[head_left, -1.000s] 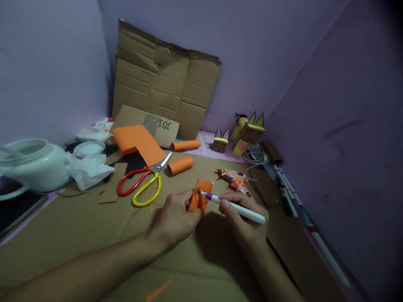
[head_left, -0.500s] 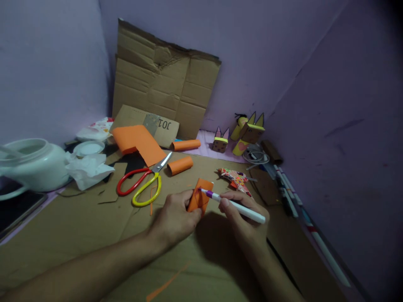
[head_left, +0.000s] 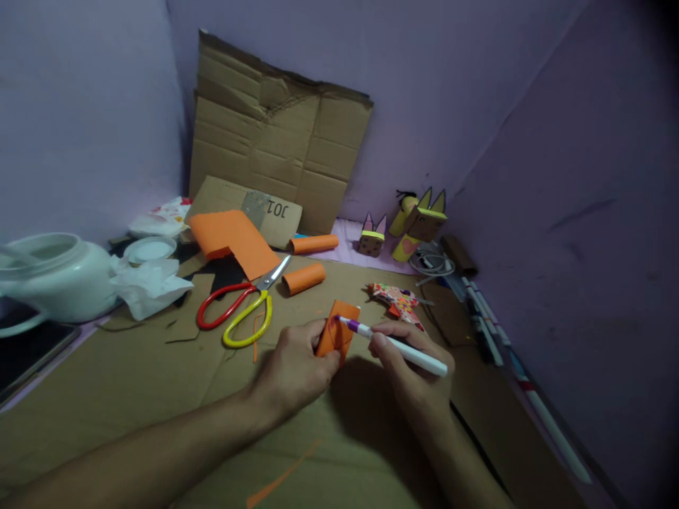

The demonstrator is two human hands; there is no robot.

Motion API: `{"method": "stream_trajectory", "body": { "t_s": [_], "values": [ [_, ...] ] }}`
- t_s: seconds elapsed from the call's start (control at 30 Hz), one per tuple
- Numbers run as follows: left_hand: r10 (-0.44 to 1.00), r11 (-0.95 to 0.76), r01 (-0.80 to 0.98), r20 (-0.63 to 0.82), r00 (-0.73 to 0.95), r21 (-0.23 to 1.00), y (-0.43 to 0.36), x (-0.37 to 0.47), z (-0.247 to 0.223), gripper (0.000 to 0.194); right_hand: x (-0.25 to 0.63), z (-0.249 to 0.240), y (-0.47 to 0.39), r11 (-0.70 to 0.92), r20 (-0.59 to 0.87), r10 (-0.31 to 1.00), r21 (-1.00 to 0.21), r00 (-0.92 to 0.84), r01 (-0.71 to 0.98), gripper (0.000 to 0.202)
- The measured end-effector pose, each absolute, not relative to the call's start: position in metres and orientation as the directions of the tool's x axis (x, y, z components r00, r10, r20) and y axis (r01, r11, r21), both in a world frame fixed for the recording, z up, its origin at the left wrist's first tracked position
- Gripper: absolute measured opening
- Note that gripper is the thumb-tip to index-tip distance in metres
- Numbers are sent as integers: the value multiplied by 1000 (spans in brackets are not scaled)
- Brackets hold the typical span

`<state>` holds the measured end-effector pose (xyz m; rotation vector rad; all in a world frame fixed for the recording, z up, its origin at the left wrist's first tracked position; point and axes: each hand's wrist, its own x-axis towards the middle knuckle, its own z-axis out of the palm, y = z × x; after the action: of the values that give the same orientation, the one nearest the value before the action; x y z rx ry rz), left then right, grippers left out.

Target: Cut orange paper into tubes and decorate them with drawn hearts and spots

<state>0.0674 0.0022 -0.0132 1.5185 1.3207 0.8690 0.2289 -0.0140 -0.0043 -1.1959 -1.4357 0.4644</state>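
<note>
Between the thumb and fingers of my left hand (head_left: 297, 364) is a small folded piece of orange paper (head_left: 342, 322), tilted toward me. Dark curved lines are drawn on its face. My right hand (head_left: 419, 357) grips a white marker (head_left: 416, 355) with a purple end, and its tip touches the paper near the upper part of the drawing. Scissors (head_left: 259, 293) with one red and one yellow handle lie to the left, blades pointing away. Beyond the paper rest two rolled orange paper tubes, a nearer tube (head_left: 304, 279) and a farther tube (head_left: 314, 244).
A larger orange sheet (head_left: 238, 240) lies behind the scissors. At left stand a white pot (head_left: 58, 276) and crumpled tissue (head_left: 151, 286). A patterned glue gun (head_left: 397, 300), small eared cardboard figures (head_left: 371, 242) and several markers (head_left: 552, 424) are at right. Cardboard (head_left: 286, 134) leans on the wall.
The marker tip has shifted very slightly on the orange paper, and the curved line looks a bit longer. Both hands otherwise keep their places.
</note>
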Motion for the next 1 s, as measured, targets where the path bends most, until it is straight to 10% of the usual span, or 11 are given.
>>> {"method": "stream_trajectory", "body": {
  "t_s": [1.0],
  "values": [
    [979,-15,311,-49,198,950,1,67,-14,24,229,-5,-15,365,457,868,-852,195,375,11]
  ]
}}
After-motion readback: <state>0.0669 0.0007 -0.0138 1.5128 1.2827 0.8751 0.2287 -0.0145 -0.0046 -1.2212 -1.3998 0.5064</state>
